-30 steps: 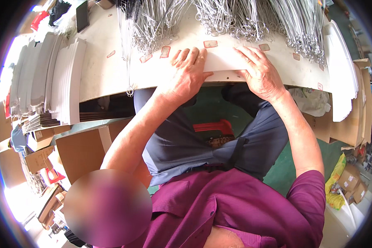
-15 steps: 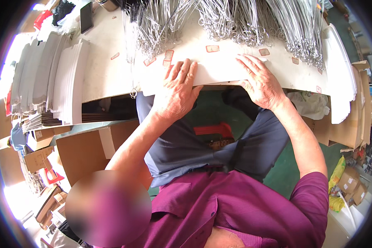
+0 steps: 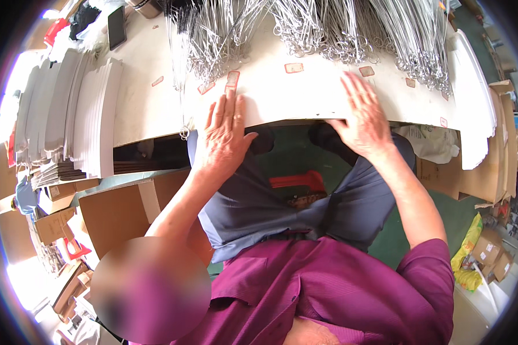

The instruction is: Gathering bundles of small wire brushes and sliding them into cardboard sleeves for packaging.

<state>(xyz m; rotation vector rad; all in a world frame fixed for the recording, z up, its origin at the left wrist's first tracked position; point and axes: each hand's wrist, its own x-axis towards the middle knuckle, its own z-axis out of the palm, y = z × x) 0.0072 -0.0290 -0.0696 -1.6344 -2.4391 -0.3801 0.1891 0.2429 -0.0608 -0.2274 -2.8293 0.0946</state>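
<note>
L hand (image 3: 221, 141) lies palm down at the near edge of the tabletop (image 3: 141, 106), fingers (image 3: 228, 109) straight and close tog., pointing away from the body, thumb stuck out to the right; nothing gripped. R hand (image 3: 367, 123) is over the same edge, a bit blurred, fingers extended w/ small gaps, thumb out toward the left; nothing gripped there either, tho can't tell if its palm is pressed down or just above. The white sheet (image 3: 293, 103) seems to be flat on the tabletop btwn the hands, along the near edge; it's pale on pale, so its outline is hard to make out. Past the hands, bundles of looped metal wires (image 3: 322, 34) hang toward the person across the far side, and a few red-edged labels (image 3: 294, 68) are stuck on the surface, one just beyond the L fingertips. Far left: dark phone (image 3: 116, 27) near a metal cup (image 3: 146, 7); below these, a row of white card stacks (image 3: 95, 109) at the left end. Another white stack (image 3: 475, 103) at the right end, w/ a plastic bag (image 3: 431, 144) under the tabletop nearby. Cardboard box (image 3: 114, 213) lower left, red item (image 3: 305, 179) on the green floor (image 3: 397, 224) btwn the legs.
</note>
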